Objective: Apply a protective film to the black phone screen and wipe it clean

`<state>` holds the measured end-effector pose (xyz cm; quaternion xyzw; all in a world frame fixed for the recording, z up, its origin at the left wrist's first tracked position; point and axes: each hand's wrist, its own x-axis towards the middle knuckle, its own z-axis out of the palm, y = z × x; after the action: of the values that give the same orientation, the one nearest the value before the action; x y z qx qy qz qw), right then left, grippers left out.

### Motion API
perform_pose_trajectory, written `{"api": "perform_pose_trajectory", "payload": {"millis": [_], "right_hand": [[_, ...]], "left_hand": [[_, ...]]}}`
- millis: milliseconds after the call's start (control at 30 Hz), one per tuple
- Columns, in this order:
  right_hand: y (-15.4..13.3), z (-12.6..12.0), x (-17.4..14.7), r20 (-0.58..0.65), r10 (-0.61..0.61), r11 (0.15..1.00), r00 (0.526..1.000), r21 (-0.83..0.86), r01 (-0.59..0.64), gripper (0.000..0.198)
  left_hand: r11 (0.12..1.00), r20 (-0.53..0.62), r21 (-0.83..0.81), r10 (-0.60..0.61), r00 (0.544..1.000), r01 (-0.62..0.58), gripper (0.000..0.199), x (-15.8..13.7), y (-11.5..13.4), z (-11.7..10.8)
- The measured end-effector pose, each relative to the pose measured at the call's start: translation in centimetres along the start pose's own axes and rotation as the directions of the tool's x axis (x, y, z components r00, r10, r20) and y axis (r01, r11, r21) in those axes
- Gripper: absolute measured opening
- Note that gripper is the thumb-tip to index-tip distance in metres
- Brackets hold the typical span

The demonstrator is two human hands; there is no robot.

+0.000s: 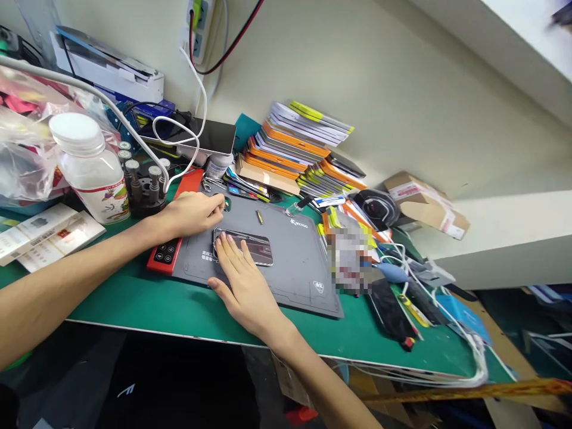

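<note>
Grey mat (295, 283), phone (259, 249), partly under right grip (247, 287)

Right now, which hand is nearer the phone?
Right. The right hand lies on the phone, at its left end; the left hand is apart, beyond it and leftward.

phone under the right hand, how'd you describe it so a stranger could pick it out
On the green table lies a grey mat with a red strip along its left. Near the mat's middle, a phone lies flat, partly covered by the right hand. Its broad, dark, glossy face sets it apart from the slim yellow tool beyond it.
</note>
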<state>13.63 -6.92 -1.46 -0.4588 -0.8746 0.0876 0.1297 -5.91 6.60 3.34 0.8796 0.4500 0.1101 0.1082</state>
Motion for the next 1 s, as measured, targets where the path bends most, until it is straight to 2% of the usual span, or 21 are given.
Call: {"api": "perform_pose_trajectory", "payload": {"millis": [133, 333, 400, 633, 700, 833, 1000], "right_hand": [[0.9, -0.1, -0.8, -0.002, 0.006, 1.0, 1.0, 0.002, -0.006, 0.076], [3.9, -0.9, -3.6, -0.038, 0.102, 0.995, 0.994, 0.016, -0.101, 0.071], [3.6, -0.9, -3.5, -0.045, 0.106, 0.994, 0.993, 0.015, -0.105, 0.073], [0.0, -0.2, -0.8, -0.055, 0.063, 0.998, 0.996, 0.028, -0.061, 0.082], [0.3, -0.5, -0.8, -0.044, 0.067, 0.997, 0.997, 0.03, -0.066, 0.077], [2.6, -1.4, -2.2, -0.045, 0.131, 0.991, 0.99, 0.028, -0.13, 0.067], [3.8, -1.7, -3.1, -0.068, 0.158, 0.987, 0.985, 0.007, -0.158, 0.069]], "left_hand": [[1.0, 0.003, -0.01, -0.011, 1.0, 0.011, 0.028, 0.0, 0.0, 0.0], [1.0, 0.0, -0.022, -0.005, 1.0, 0.005, 0.026, 0.0, 0.2, 0.0], [1.0, -0.004, -0.019, 0.001, 1.0, -0.002, 0.027, 0.1, 0.1, 0.1], [0.999, -0.017, 0.024, 0.026, 1.0, -0.025, 0.026, 0.4, -0.5, 0.5], [0.999, -0.02, 0.034, 0.025, 0.999, -0.024, 0.026, 0.4, -0.5, 0.5], [0.999, -0.015, 0.036, 0.021, 1.0, -0.02, 0.026, 0.3, -0.4, 0.4], [1.0, -0.002, 0.02, 0.017, 1.0, -0.017, 0.026, 0.4, -0.3, 0.3]]}}
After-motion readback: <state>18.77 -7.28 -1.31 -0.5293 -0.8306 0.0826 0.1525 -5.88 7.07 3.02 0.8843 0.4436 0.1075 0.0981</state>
